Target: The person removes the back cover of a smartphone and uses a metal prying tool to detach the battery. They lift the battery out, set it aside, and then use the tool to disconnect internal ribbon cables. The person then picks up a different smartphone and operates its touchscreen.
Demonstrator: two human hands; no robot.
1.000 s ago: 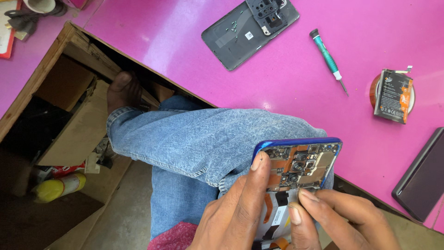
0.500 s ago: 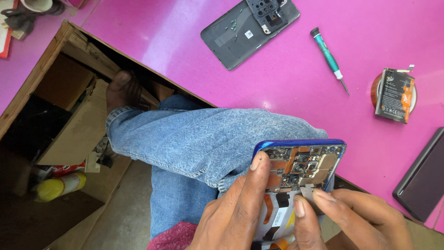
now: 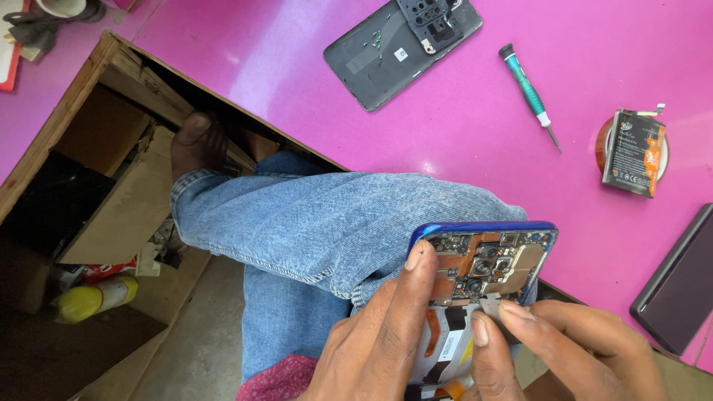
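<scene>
An opened blue-framed phone (image 3: 483, 260) with its circuit board and camera modules bared rests over my denim-clad knee. My left hand (image 3: 379, 334) grips its left edge, thumb tip on the frame. Thumb and forefinger of my right hand (image 3: 549, 345) pinch a small silvery part (image 3: 492, 303) at the lower edge of the board. The lower half of the phone is hidden behind my fingers.
On the pink table (image 3: 297, 67) lie a grey phone back cover (image 3: 401, 44), a green-handled screwdriver (image 3: 529, 95), a phone battery (image 3: 631, 152) on a brown tape roll, and a dark device (image 3: 679, 286) at the right edge. A wooden opening (image 3: 89, 148) with boxes is at left.
My right hand's fingers have shifted slightly right along the board's lower edge and now pinch the small silvery part. The phone and left hand stay nearly still.
</scene>
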